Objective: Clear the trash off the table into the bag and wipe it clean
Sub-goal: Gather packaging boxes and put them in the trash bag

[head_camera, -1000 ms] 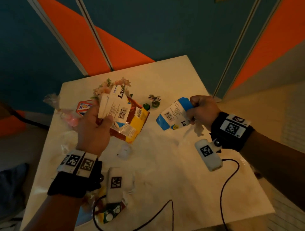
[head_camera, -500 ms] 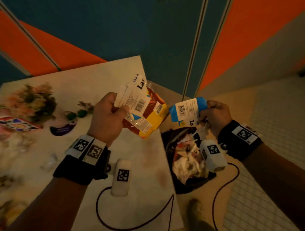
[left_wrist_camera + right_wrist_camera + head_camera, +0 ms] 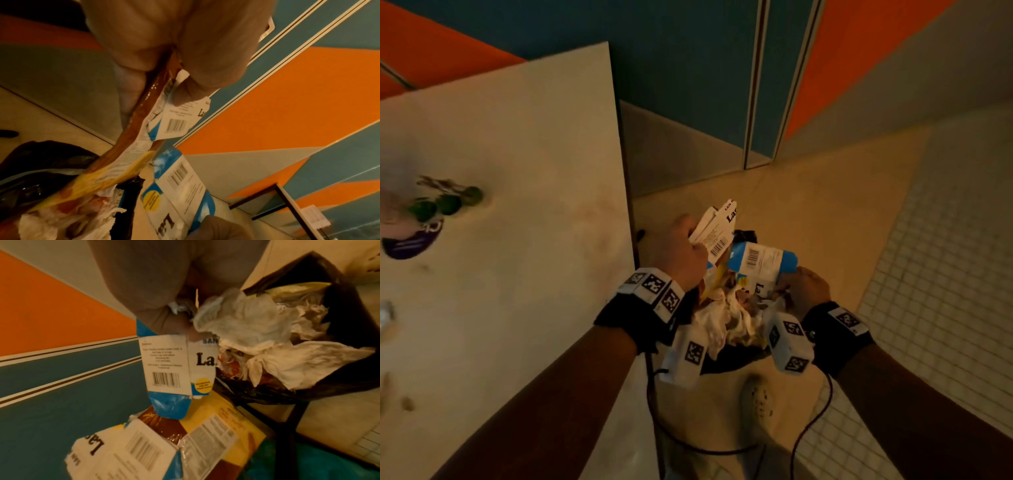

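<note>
Seen from above, both hands hover over an open black plastic trash bag [image 3: 726,363] on the beige floor, just past the right edge of a pale square table [image 3: 517,274]. The left hand [image 3: 681,253] has its fingers curled and thumb pressed onto a bundle of flat wrappers: a white paper packet with a barcode and black lettering [image 3: 717,233] on top of a glossy brown and yellow snack wrapper [image 3: 226,426], which hangs down toward the bag's mouth. At three o'clock from it, almost touching, the right hand [image 3: 808,291] pinches the top of a white and blue carton-style packet with a barcode and a yellow round sticker [image 3: 760,267], together with a scrap of crumpled tissue [image 3: 180,306]. The bag already holds crumpled white paper napkins [image 3: 277,340] stained reddish in places. On the table, at nine o'clock from the hands and well apart, lie small blurred green objects [image 3: 445,202] and a dark purple oval item [image 3: 412,241]. A light shoe [image 3: 758,401] shows at six o'clock below the bag, and black cables [image 3: 811,425] trail from the wrist bands.
</note>
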Tool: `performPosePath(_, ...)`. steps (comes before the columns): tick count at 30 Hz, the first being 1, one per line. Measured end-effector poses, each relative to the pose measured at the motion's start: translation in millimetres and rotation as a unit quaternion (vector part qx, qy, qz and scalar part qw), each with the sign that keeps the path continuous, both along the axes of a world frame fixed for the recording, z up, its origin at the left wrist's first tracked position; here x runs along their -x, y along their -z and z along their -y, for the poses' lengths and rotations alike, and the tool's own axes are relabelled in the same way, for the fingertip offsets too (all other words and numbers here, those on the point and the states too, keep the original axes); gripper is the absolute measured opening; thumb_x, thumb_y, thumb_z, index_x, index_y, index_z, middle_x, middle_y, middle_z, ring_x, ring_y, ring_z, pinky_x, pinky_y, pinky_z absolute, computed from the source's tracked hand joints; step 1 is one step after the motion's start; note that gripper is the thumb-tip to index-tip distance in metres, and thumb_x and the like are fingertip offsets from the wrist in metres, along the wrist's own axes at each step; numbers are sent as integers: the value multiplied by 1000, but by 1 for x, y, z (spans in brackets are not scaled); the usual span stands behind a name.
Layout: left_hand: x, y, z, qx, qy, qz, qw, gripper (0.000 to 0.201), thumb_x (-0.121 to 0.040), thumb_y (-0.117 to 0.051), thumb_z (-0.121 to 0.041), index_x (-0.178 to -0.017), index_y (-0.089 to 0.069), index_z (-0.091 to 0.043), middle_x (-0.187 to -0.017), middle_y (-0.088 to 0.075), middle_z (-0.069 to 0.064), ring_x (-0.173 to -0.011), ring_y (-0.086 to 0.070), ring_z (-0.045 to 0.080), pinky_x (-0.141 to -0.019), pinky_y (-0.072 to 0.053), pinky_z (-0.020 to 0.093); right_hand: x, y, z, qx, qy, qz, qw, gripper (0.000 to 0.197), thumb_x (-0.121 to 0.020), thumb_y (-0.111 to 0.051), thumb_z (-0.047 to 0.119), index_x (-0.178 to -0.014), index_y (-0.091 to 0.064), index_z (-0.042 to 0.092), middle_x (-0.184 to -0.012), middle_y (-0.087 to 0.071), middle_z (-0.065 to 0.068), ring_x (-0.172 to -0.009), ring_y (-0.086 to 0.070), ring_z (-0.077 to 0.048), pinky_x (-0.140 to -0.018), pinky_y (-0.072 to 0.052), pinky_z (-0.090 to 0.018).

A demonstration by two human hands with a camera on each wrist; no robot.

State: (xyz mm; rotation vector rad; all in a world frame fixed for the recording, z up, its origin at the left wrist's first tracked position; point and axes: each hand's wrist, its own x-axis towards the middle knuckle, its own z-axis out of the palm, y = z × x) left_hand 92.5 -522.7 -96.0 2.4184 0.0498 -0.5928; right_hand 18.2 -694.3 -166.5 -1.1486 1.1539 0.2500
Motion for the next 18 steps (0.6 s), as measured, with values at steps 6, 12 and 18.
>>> performPosePath(6,-18,41,2,-34,-43,-25,998,19,-87,-58,-19,-80,-43,-30,-118,-64,1,-96,-67,24,-70,-60,37,-19,56,-8,-10,-91,2,996,17,-83,-54,-6,-90,-49,8,-74,-52,-8,-56,-51,-15,-39,-45,-16)
performPosePath(12,-19,82,16,-45,-63,-57,995,7,-87,-59,-15,-90,-53,-17,-106,-63,3,-92,-65,22,-76,-59,38,-10,112,-17,3,-108,-61,992,13,-82,-65,-1,-71,-60,5,-78,-65,-19,-65,-58,-26,-59,-59,-30)
performPosePath(18,-13,138,31,-64,-25,-112,991,23,-88,-53,-9,-111,-55,-9,-119,-58,13,-112,-57,33,-93,-50,46,-1,144,-14,125,-296,-120,940,25,-87,-64,14,-66,-52,15,-71,-55,-8,-71,-57,-27,-74,-54,-40)
